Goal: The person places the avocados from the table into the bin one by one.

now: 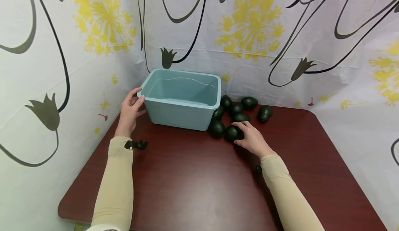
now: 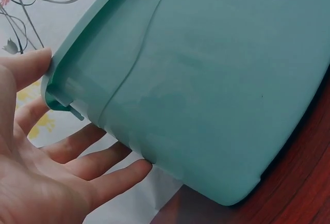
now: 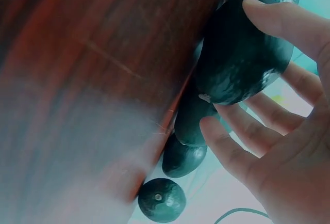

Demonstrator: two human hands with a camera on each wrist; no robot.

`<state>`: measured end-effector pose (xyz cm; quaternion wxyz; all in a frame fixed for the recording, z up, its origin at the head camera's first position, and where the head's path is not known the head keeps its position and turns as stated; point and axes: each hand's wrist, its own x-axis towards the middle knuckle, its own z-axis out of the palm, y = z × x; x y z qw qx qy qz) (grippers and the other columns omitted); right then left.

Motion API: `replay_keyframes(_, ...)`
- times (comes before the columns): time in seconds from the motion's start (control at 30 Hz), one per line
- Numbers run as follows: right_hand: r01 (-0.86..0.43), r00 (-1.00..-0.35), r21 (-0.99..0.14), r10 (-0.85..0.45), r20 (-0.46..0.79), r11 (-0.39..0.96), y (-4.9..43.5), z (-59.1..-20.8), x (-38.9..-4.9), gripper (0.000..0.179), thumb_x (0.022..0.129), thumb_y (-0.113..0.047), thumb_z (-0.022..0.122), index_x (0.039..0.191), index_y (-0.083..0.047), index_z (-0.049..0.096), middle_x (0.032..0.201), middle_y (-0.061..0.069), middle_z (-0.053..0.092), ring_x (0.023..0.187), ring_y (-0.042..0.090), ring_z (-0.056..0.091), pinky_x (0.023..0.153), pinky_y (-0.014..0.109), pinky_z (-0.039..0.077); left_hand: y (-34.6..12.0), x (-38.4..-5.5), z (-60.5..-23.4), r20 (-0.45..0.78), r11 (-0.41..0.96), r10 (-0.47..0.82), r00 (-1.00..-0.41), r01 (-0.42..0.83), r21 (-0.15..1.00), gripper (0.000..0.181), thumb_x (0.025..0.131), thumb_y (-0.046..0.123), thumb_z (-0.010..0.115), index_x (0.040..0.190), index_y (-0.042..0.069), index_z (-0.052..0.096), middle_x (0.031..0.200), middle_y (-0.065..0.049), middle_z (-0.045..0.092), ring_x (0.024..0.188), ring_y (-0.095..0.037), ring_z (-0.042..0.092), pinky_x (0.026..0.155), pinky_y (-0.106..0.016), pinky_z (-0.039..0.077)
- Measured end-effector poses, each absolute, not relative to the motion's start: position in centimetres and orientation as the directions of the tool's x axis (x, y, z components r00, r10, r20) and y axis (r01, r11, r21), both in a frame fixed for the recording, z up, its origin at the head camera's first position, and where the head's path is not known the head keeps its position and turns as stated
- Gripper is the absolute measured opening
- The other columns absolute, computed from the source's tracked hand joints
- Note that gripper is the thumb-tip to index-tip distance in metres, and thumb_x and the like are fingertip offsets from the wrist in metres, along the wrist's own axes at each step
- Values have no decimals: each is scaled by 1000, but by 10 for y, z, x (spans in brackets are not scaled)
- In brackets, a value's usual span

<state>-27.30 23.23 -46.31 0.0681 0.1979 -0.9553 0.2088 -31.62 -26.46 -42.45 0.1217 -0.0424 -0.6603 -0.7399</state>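
A light blue plastic bin (image 1: 179, 115) stands at the back left of the table, its inner walls and part of its floor in sight. At its front left corner my left hand (image 1: 128, 113) holds the rim (image 2: 77, 33), thumb on the front and fingers along the end wall. To the right of the bin, my right hand (image 1: 252, 139) grips a dark green avocado (image 1: 231, 133), with the thumb on one side and the fingers round the other. Seen from the right wrist, this avocado (image 3: 237, 53) is close to the table surface. Several more avocados (image 1: 216, 127) cluster beside the bin.
A lone avocado (image 1: 265, 113) lies at the right end of the cluster. The dark red wooden table (image 1: 187, 175) has rounded corners. Patterned white sheeting (image 1: 193, 33) hangs behind it and at both sides, close to the bin and the avocados.
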Motion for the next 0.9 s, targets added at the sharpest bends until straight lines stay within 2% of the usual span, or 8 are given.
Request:
replay_keyframes(0.47, -397, -917, -437, -325, 233, 807, 239, -465, -279, 75, 79, -28, 88, 145, -21, 53, 133, 6, 55, 116, 32, 58, 91, 54, 49, -259, -315, -425, 204, -136, -102, -974, 217, 967, 55, 98, 39, 66, 149, 33, 49, 152, -14, 40, 135, -36, 43, 104, -68, 35)
replay_keyframes(0.73, -381, -924, -460, -312, 222, 802, 239, -466, -281, 73, 80, -30, 87, 144, -20, 54, 134, 5, 56, 120, 31, 55, 95, 54, 47, -261, -314, -425, 202, -146, -102, -974, 216, 966, 56, 99, 36, 66, 151, 32, 46, 155, -12, 38, 139, -31, 38, 105, -69, 33)
replay_keyframes(0.9, -368, -928, -438, -300, 219, 820, 235, -465, -279, 69, 79, -34, 87, 139, -21, 55, 131, 3, 57, 116, 29, 57, 92, 55, 48, -259, -316, -425, 200, -128, -98, -975, 212, 969, 58, 98, 34, 66, 152, 32, 45, 157, -11, 36, 141, -30, 36, 104, -69, 33)
